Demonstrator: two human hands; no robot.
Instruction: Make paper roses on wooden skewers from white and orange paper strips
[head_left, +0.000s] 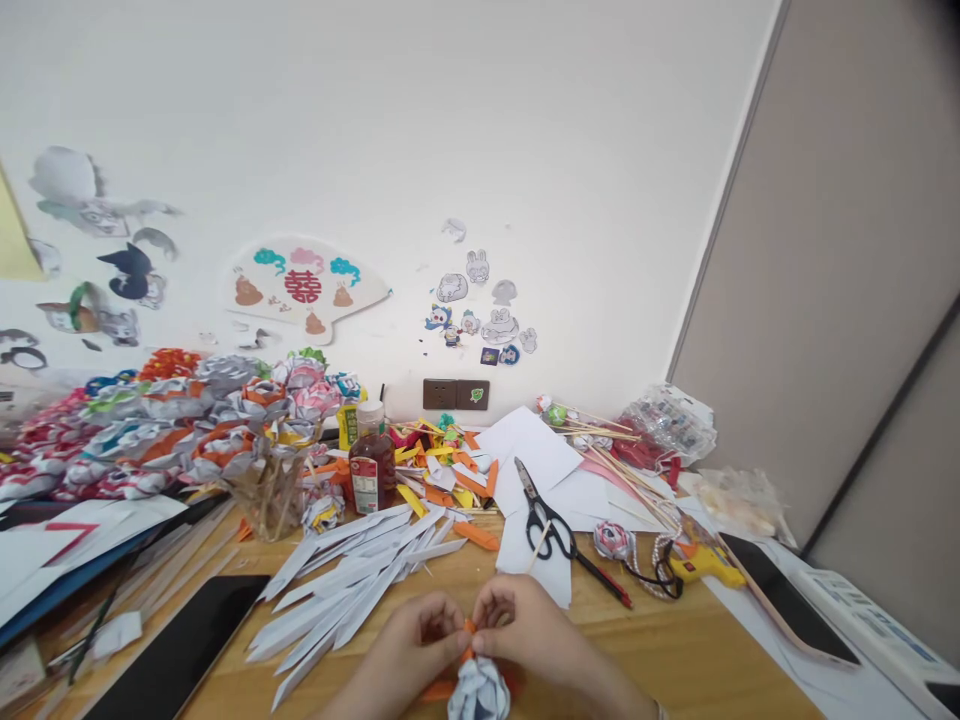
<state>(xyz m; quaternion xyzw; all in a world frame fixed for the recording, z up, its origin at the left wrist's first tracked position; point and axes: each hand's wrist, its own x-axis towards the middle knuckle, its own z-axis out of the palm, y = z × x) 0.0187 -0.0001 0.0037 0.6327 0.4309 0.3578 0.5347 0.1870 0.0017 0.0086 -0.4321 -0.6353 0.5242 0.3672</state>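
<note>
- We count two hands, left [431,635] and right [521,625], one white paper flower [480,692] below them, two phones [180,650], one pair of scissors [535,505], one bottle [371,468] and one yellow glue gun [709,568]; the white folded strips [367,585] overlap too much for us to count.
- Both our hands pinch an orange piece [469,628] between thumbs and fingers.
- The flower sits at the bottom edge of our view, crumpled into layered folds, the orange piece just above it; whether they are joined, we cannot tell.
- Our wooden table [660,640] is crowded: a heap of colourful paper flowers [225,400] at left, white sheets [525,450] near the scissors.
- Behind, we see a white wall [540,120] bearing one fan-shaped cutout [304,288] and small drawings [478,267]; a grey panel [825,250] stands at right.
</note>
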